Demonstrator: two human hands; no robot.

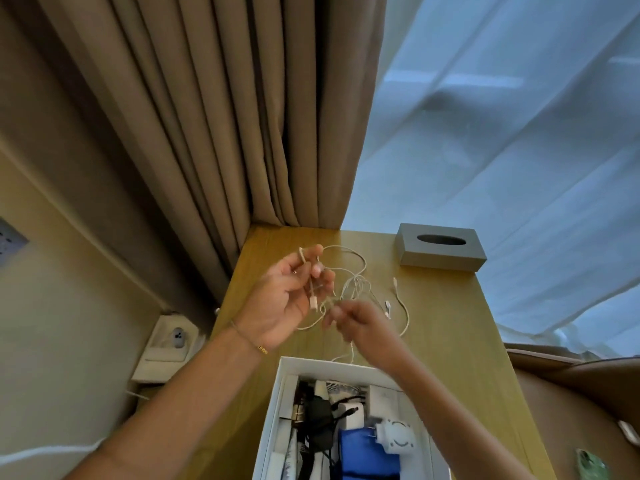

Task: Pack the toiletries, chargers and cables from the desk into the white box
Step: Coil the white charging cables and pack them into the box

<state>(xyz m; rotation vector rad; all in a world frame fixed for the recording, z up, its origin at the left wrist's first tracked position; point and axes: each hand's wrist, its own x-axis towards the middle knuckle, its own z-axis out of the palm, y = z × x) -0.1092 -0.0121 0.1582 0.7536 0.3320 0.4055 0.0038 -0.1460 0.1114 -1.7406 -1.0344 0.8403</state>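
White charging cable (349, 289) held in a loose tangle between both hands above the wooden desk (450, 323).

Left hand (289, 296) pinches a gathered end, plug hanging; right hand (360, 323) grips a strand lower down. The white box (282, 379), already part-filled, lies directly beneath and nearer the person; the right hand is closer to it.

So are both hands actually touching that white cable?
Touching. The head view shows the left hand with fingers curled round loops of the white cable, and the right hand pinching a strand near the tangle's middle, above the desk.
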